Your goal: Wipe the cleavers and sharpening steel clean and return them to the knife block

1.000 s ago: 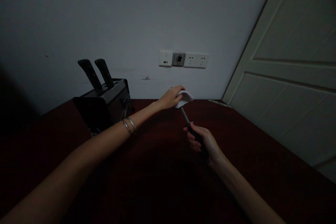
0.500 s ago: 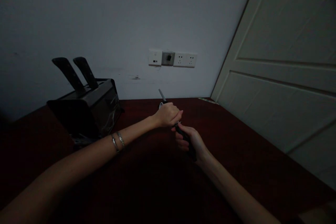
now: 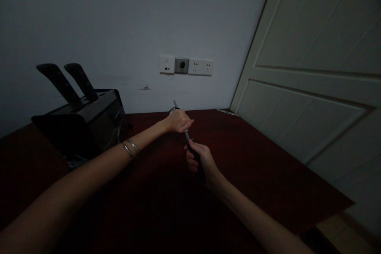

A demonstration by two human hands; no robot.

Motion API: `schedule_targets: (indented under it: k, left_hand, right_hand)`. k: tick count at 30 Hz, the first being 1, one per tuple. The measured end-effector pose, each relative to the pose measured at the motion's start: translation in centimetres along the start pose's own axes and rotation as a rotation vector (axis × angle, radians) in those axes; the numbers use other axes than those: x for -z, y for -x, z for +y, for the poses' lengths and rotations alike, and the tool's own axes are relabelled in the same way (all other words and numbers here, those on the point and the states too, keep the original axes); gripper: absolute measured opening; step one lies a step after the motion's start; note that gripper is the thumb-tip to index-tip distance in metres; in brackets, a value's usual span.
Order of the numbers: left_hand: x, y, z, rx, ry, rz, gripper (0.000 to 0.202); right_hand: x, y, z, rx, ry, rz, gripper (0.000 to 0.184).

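A sharpening steel (image 3: 187, 135) slants away from me above the table, its grey rod pointing toward the wall. Closed around its black handle (image 3: 197, 159) is my right hand (image 3: 205, 162), thumb lying near the guard. Farther up, my left hand (image 3: 179, 121) wraps round the rod, whose tip (image 3: 175, 104) sticks out beyond the fist. At the far side of that fist a small dark, round-edged piece with a pale part shows; I cannot make out what it is. A short length of bare rod lies between the two hands.
A dark knife block (image 3: 102, 121) stands on the left of the dark red table (image 3: 238, 158), with two black knife handles (image 3: 81, 81) rising from it. Behind are a wall with sockets (image 3: 201, 66) and, rightward, a white panelled door (image 3: 297, 87).
My left hand has slid up the rod, away from my right hand, so more rod shows between them. The view has turned slightly to the right.
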State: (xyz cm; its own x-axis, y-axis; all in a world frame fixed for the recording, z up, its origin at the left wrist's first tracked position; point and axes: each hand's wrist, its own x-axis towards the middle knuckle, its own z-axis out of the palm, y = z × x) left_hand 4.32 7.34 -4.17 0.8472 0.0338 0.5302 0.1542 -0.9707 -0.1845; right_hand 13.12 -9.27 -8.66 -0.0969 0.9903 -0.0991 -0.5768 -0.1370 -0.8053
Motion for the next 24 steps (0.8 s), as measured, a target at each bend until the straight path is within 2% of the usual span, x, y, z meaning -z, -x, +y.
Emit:
schedule_targets:
  k: [7, 13, 18, 24]
  left_hand:
    - [2.0, -0.2, -4.2, 0.013, -0.145, -0.075, 0.041]
    - [3.2, -0.9, -6.5, 0.023, -0.277, -0.132, 0.043]
    - [3.8, -1.1, -7.0, 0.010, -0.353, -0.136, 0.046]
    - [4.7, -1.4, -6.4, -0.056, -0.393, -0.103, 0.045]
  right_hand:
    - [-0.4, 0.5, 0.1, 0.019, 0.043, -0.021, 0.031]
    - [-0.6, 0.9, 0.1, 0.046, 0.073, -0.008, 0.032]
    - [-0.5, 1.0, -0.2, 0.036, 0.098, -0.014, 0.029]
    - [-0.6, 1.3, -0.8, 0.050, 0.121, -0.028, 0.028]
